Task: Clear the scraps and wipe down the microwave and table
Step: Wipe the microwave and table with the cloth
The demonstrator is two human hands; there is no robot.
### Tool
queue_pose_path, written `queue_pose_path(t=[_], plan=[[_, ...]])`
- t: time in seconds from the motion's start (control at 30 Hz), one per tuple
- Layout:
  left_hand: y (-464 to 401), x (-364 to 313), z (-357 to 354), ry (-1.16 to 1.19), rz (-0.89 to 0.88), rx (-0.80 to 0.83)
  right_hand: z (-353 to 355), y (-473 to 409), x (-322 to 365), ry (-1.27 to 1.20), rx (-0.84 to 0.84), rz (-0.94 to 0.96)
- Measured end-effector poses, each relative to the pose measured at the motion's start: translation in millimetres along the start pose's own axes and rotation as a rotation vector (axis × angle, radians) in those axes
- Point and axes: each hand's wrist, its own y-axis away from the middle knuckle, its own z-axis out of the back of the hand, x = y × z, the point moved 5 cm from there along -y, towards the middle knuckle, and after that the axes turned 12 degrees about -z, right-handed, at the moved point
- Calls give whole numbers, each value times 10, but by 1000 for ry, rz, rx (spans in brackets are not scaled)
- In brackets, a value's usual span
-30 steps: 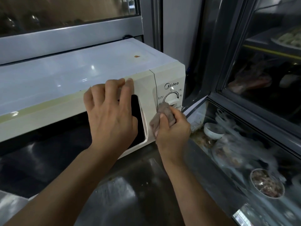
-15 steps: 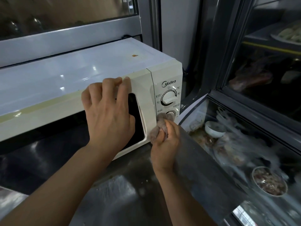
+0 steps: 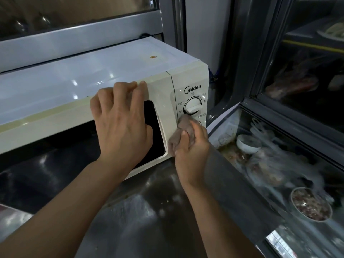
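A cream-white microwave (image 3: 74, 79) stands on a steel table (image 3: 145, 216). My left hand (image 3: 121, 123) lies on the upper right part of its door, fingers hooked over the top edge. In my right hand (image 3: 193, 148) I grip a bunched grey-brown cloth (image 3: 183, 129) and press it against the control panel, just below the upper knob (image 3: 192, 107). The cloth hides the lower knob. A small orange-brown spot (image 3: 153, 56) sits on the microwave's top. A few crumbs (image 3: 163, 202) lie on the table in front.
To the right is a glass-topped chest with a white bowl (image 3: 247, 144), a bowl of minced food (image 3: 310, 205) and plastic-wrapped items inside. A glass-door cabinet (image 3: 307, 71) rises behind it. A window frame (image 3: 74, 40) runs behind the microwave.
My right hand went down the control panel with the cloth and has come partway back up. My left hand has stayed on the door.
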Motion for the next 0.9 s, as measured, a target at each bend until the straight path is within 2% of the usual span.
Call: queue_pose_path(t=[0.23, 0.43, 0.6, 0.67, 0.73, 0.8, 0.9], plan=[[7, 29, -47, -16, 12, -16, 7, 121, -699, 143, 9, -283], [20, 12, -60, -16, 11, -22, 214, -399, -796, 127, -216, -344], [15, 24, -63, -18, 9, -35, 66, -285, -761, 15, -184, -387], [19, 21, -69, -13, 13, -46, -63, -67, -781, -71, -103, -440], [24, 24, -78, -8, 10, -58, -148, 105, -736, -125, -32, -409], [28, 36, -77, -13, -1, -61, -148, 115, -738, -116, -21, -391], [25, 56, -71, -21, -18, -66, -39, -117, -833, -71, -62, -501]])
